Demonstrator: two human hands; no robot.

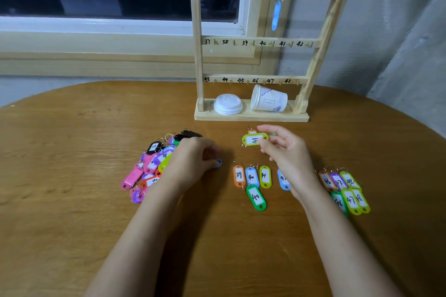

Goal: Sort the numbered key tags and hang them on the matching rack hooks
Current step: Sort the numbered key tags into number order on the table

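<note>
On my left, a messy pile of tags (154, 166) is not sorted yet. My left hand (190, 159) rests beside it, fingers curled on a blue tag (218, 163). In the middle, a neat row (252, 177) shows 39, 40 and 41. My right hand (284, 149) pinches a lime green tag (254, 139) marked 41, with a white label, just above the table. On the rack (198, 55) only one hanging tag (276, 15) is up, at hook 34. Far right, the last group (345, 188) waits. Most hanging is left, I think.
</note>
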